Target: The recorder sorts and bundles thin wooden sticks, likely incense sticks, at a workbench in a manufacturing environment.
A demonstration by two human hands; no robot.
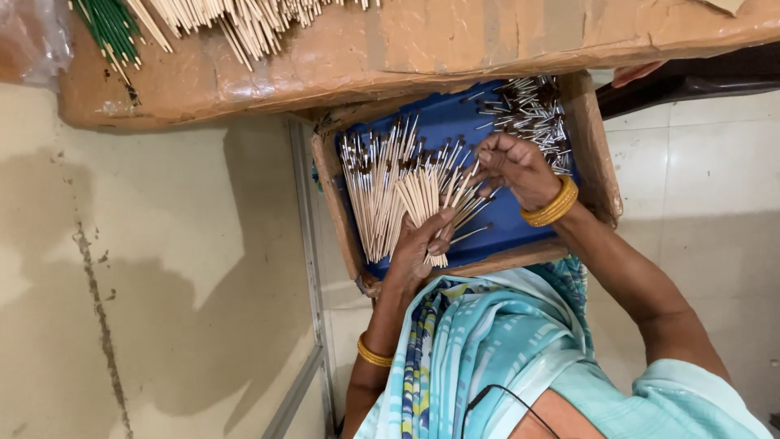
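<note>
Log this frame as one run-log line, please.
left hand: grips fanned bundle of thin sticks | right hand: pinching stick tips | blue-lined tray on lap | loose metal-tipped pieces at tray corner

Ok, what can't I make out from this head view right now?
- Left hand: its grip inside the stick bundle, hidden by the sticks.
- Right hand: fingertips curled away; whether they pinch a stick is unclear.
- Tray: far end hidden under the wrapped board.
- Green sticks: cut off by the top edge.

A fan of thin pale sticks (435, 199) with dark tips is held over the blue tray (504, 223), the tips pointing toward one o'clock, the bare ends gathered at six o'clock.
</note>
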